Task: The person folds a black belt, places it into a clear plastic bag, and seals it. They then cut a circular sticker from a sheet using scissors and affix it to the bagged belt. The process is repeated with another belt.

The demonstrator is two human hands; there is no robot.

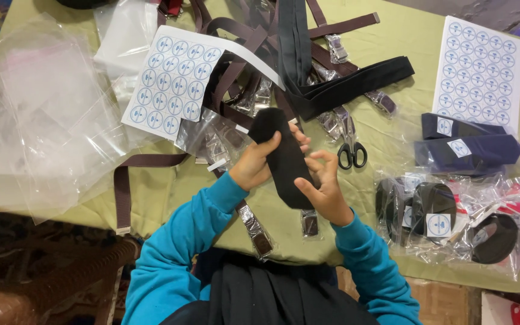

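Note:
A folded black strap (284, 156) is held over the table between both hands. My left hand (255, 164) grips its upper left side, thumb across the top. My right hand (326, 188) holds its lower right edge with the fingers curled against it. Both arms wear bright blue sleeves. Behind the hands lie brown straps (230, 72) and long black straps (344, 84) spread over the green tablecloth (170, 192).
Black-handled scissors (350, 149) lie just right of the hands. Two sheets of round blue stickers (176, 78) (479, 69) flank the straps. Clear plastic bags (43, 114) are stacked at left. Bagged straps with stickers (452, 216) and dark blue folded ones (464, 141) sit at right.

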